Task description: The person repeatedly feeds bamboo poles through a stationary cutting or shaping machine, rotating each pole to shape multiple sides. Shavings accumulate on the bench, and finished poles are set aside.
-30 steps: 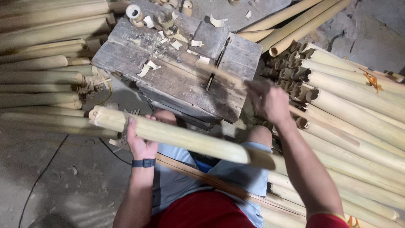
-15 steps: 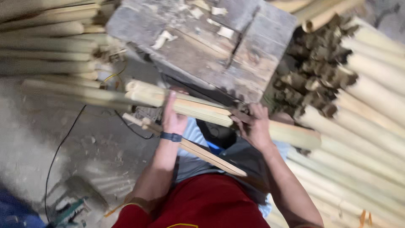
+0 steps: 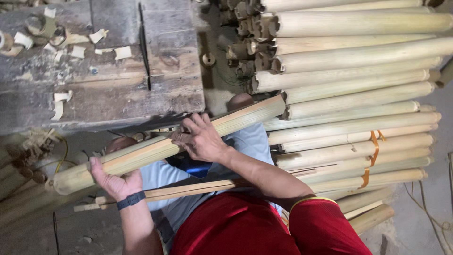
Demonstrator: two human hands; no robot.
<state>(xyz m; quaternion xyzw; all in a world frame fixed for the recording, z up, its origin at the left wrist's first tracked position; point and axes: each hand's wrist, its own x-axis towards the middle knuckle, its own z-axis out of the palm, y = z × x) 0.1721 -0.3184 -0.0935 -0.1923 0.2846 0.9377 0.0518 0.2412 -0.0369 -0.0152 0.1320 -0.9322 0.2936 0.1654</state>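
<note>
Since half a second ago, both hands have shifted along the bamboo pole and it now lies at a shallower slant across the person's lap. Nearest the camera, red shorts and a red sleeve fill the lower frame. A thin wooden slat rests across the knees, just under the pole. The left hand, a dark band at its wrist, cups the pole from below near its thick end, grip wrapped around it. The right hand presses on top of the pole at mid-length, fingers spread, grip clasped over it. Beyond, the pole's far end reaches the edge of a worn wooden table strewn with pale shavings. To the right, a stack of bamboo poles lies lengthwise, some bound with an orange strap.
</note>
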